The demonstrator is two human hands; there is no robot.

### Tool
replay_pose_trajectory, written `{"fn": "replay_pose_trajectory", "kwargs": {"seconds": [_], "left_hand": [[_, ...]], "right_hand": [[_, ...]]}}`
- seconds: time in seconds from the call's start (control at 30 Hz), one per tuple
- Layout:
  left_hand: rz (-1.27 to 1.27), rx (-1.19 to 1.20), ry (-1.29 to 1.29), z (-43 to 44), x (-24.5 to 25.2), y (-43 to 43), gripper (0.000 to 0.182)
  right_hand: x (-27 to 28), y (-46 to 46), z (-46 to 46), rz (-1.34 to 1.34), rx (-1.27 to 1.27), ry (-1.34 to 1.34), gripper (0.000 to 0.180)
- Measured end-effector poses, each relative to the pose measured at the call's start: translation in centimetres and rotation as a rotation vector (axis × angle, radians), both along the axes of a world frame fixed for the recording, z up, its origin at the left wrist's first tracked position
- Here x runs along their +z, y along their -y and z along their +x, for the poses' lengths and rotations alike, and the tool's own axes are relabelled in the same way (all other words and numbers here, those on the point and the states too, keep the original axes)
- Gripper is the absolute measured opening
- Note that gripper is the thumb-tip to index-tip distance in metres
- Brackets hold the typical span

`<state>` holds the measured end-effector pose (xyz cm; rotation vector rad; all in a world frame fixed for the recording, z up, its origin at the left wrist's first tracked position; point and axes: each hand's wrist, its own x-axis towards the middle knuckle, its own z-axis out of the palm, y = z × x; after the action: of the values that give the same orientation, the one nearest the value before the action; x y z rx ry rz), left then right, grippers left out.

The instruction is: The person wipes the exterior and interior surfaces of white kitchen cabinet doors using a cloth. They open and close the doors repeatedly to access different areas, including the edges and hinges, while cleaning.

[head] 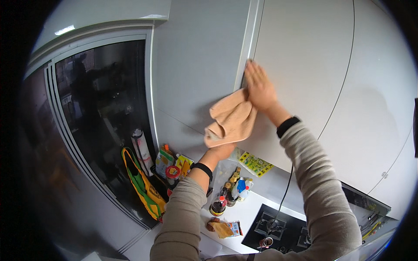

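Observation:
A tan cloth (233,119) hangs in loose folds in front of the wall cabinets. My right hand (261,88) lies against the metal edge strip of a cabinet door, fingers straight and slightly blurred. The cloth's upper end is caught at its palm and thumb side. Lower down, my left hand (223,150) touches the cloth's bottom edge from below; its fingers are hidden behind the fabric. Both wrists wear black bands. The pale cabinet door (303,65) spreads to the right of my right hand, and a grey panel (196,58) adjoins the strip on the left.
Below, a white countertop (209,213) carries several sauce bottles (218,206), a food packet (225,228) and a black gas hob (261,218). A cable (287,186) hangs over the hob. To the left are a dark sliding glass door (101,98) and a green-and-yellow bag (143,186).

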<state>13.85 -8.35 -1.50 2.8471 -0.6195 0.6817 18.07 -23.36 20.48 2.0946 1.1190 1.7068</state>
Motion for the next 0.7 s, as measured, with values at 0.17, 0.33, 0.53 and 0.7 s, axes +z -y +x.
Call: {"fn": "replay_pose_trajectory", "kwargs": {"seconds": [0.17,0.33,0.53,0.7], "left_hand": [[0.597,-0.166,0.291,-3.2,6.2,1.9,0.029],[0.666,-0.2,0.914,-5.1,7.9,2.0,0.016],[0.323,-0.116,0.245,-1.0,1.4,-0.3,0.017],[0.234,-0.113,0.274,0.6,-1.4,-0.2,0.018]], "right_hand": [[-11.4,2.0,-1.1,-0.402,-0.226,-0.153,0.062],[-6.9,3.5,-1.7,-0.574,-0.187,-0.318,0.063],[8.1,0.1,-1.2,-0.167,-0.383,0.061,0.065],[8.5,-2.3,-0.5,0.019,-0.354,0.036,0.063]]}}
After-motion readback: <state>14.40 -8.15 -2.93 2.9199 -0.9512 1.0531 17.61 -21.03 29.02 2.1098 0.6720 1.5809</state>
